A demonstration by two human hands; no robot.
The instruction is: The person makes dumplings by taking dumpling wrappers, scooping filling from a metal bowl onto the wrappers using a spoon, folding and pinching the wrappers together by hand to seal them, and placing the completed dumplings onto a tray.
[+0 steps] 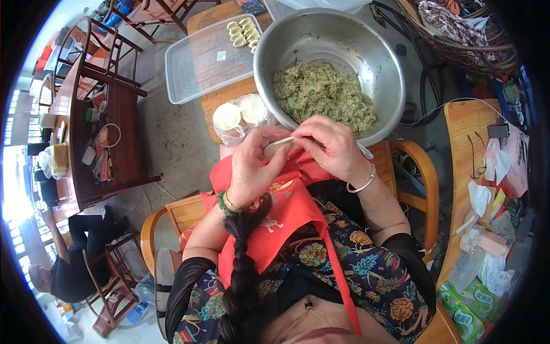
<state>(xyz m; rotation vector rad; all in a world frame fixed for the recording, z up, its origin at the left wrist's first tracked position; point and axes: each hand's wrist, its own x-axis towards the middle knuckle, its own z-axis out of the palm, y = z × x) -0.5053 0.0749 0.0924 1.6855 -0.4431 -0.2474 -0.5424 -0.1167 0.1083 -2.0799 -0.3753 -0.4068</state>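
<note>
Both my hands hold one folded dumpling (277, 147) above the red apron. My left hand (258, 165) cradles it from the left, thumb along its near side. The fingertips of my right hand (333, 148) pinch its right end. Just beyond, a large steel bowl (393, 77) holds a green, chopped dumpling filling (324, 94). To the bowl's left, round dough wrappers (227, 116) lie in two stacks in a clear plastic bag. A clear plastic tray (189, 73) farther back bears several shaped dumplings (242, 32) at its right end.
The tray and bowl rest on a wooden table (209, 92). A cluttered wooden side table (462, 129) stands at right, below a wicker basket (468, 45). At far left, a person (73, 271) sits by a dark wooden table (120, 150). Wooden armrests (423, 172) flank me.
</note>
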